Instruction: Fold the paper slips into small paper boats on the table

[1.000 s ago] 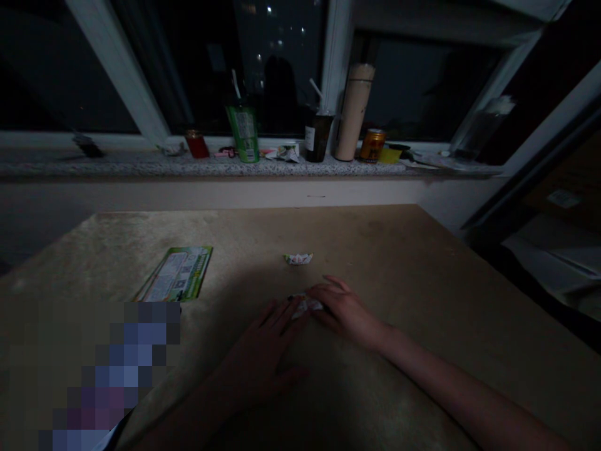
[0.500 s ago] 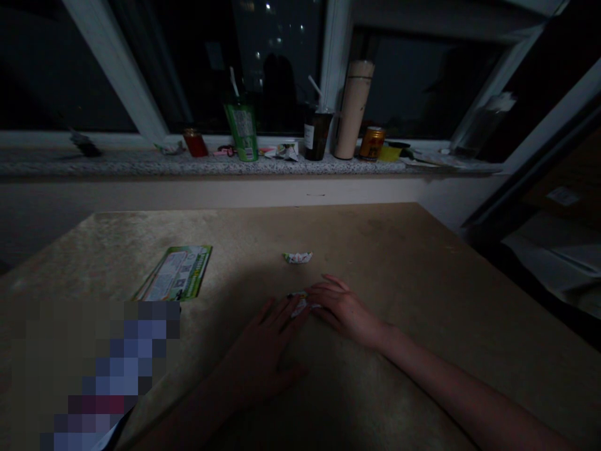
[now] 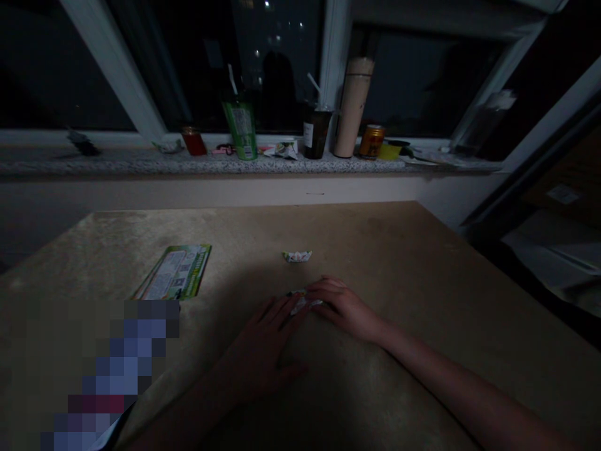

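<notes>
A small printed piece of folded paper [image 3: 298,303] lies on the brown table [image 3: 375,250], partly covered by my fingers. My left hand [image 3: 265,332] rests flat at its left side, fingers stretched and fingertips touching the paper. From the right, my right hand [image 3: 345,307] lays its slightly bent fingers over the paper's other side. Neither hand lifts it. Beyond the hands sits a little paper boat [image 3: 297,257], white with green ends, touched by nothing.
Green printed sheets [image 3: 178,272] lie stacked on the left, above a blurred-out patch. Along the windowsill [image 3: 277,165] stand a red jar [image 3: 193,142], a green cup [image 3: 241,128], a dark cup with a straw [image 3: 317,134], a tall flask [image 3: 354,106] and an orange can [image 3: 372,142].
My right fingers have shifted slightly over the folded paper, covering it a little differently. My left hand stays nearly in place, and the paper boat has not moved.
</notes>
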`<state>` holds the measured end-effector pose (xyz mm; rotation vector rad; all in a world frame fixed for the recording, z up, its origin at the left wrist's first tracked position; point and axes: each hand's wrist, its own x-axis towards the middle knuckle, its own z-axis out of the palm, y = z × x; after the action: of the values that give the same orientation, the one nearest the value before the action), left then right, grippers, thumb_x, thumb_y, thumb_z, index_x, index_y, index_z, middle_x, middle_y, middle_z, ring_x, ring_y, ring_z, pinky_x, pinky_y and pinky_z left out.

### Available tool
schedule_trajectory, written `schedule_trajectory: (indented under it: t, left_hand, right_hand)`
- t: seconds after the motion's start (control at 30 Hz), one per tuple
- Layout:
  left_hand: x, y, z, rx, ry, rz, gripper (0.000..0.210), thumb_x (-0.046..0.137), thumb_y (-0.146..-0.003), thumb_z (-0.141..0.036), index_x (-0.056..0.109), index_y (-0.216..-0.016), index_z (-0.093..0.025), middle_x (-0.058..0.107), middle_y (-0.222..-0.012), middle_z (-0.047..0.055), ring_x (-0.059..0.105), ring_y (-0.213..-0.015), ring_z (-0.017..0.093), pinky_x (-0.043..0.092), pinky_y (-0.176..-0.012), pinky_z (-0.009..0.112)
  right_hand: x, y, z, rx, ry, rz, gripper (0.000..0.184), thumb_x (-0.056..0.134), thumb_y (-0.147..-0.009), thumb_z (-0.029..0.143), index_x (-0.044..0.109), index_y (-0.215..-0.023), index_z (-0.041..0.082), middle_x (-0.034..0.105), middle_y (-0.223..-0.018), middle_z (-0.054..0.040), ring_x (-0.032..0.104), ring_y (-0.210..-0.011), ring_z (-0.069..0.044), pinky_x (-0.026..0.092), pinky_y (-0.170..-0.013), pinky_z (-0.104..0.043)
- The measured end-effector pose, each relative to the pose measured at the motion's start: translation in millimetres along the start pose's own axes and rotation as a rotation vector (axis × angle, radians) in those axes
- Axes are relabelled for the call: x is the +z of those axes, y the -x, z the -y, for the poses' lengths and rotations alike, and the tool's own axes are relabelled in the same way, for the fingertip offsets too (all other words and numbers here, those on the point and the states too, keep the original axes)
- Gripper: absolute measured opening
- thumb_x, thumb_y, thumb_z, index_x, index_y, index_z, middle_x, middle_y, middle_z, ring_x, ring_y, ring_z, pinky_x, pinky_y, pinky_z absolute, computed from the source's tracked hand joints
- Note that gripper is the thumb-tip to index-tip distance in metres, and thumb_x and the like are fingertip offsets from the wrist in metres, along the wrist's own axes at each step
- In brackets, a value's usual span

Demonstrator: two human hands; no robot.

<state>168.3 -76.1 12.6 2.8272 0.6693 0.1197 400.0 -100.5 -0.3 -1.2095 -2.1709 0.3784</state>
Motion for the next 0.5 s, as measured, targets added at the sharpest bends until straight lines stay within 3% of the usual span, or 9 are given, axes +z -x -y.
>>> schedule_trajectory:
  t: [0.27, 0.37, 0.5]
  left_hand:
    - [1.6, 0.0, 0.0, 0.005, -0.025, -0.004, 0.083, 0.057, -0.083, -0.05, 0.013, -0.149, -0.025, 0.018, -0.154, 0.006, 0.019, -0.139, 0.027, 0.016, -0.112, 0.047]
    - [1.3, -0.4, -1.0, 0.002, -0.024, -0.015, 0.083, 0.057, -0.082, -0.05, 0.013, -0.148, -0.024, 0.02, -0.154, 0.006, 0.019, -0.139, 0.027, 0.016, -0.113, 0.047]
    - [0.5, -0.9, -2.1, 0.008, -0.02, -0.03, 0.083, 0.057, -0.082, -0.051, 0.015, -0.148, -0.023, 0.021, -0.153, 0.006, 0.02, -0.139, 0.027, 0.016, -0.113, 0.047]
  right_hand:
    - [2.0, 6.1, 6.8, -0.067, 0.288, 0.048, 0.028, 0.045, -0.094, 0.021, 0.057, -0.119, 0.02, 0.061, -0.122, -0.0077, 0.053, -0.117, -0.018, 0.027, -0.112, -0.046]
    - [-0.6, 12.2, 11.8, -0.091, 0.385, 0.037, 0.032, 0.045, -0.094, 0.022, 0.055, -0.123, 0.018, 0.055, -0.131, -0.0101, 0.046, -0.125, -0.021, 0.028, -0.112, -0.048]
    - [-5.1, 23.6, 18.5, -0.107, 0.395, 0.071, 0.034, 0.043, -0.095, 0.022, 0.054, -0.126, 0.018, 0.057, -0.129, -0.008, 0.048, -0.124, -0.02, 0.03, -0.112, -0.045]
